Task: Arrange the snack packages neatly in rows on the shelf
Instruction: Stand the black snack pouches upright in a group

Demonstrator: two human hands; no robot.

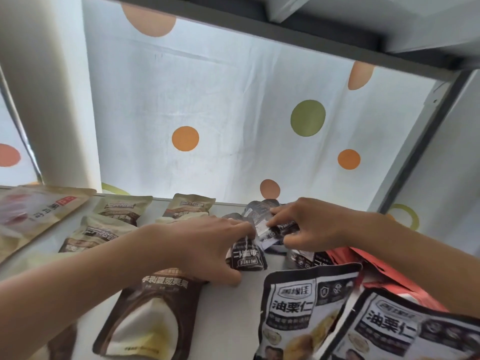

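Snack packages lie flat on the grey shelf [228,313]. My left hand [205,248] reaches across a brown macadamia pouch [148,315] and holds the top of a small black chestnut pouch [246,255]. My right hand [311,224] pinches another small black pouch [270,235] just behind it; a third one [259,206] lies at the shelf's back. Two large black-and-white chestnut bags [301,315] [405,331] lie at the front right. Several tan pouches [122,209] [189,206] [96,235] sit in rows on the left.
A red package [374,268] lies under my right forearm. A beige pouch with a red label [39,211] lies at the far left. A white polka-dot cloth [233,120] backs the shelf. A white post [49,100] stands left, and the upper shelf [285,29] hangs overhead.
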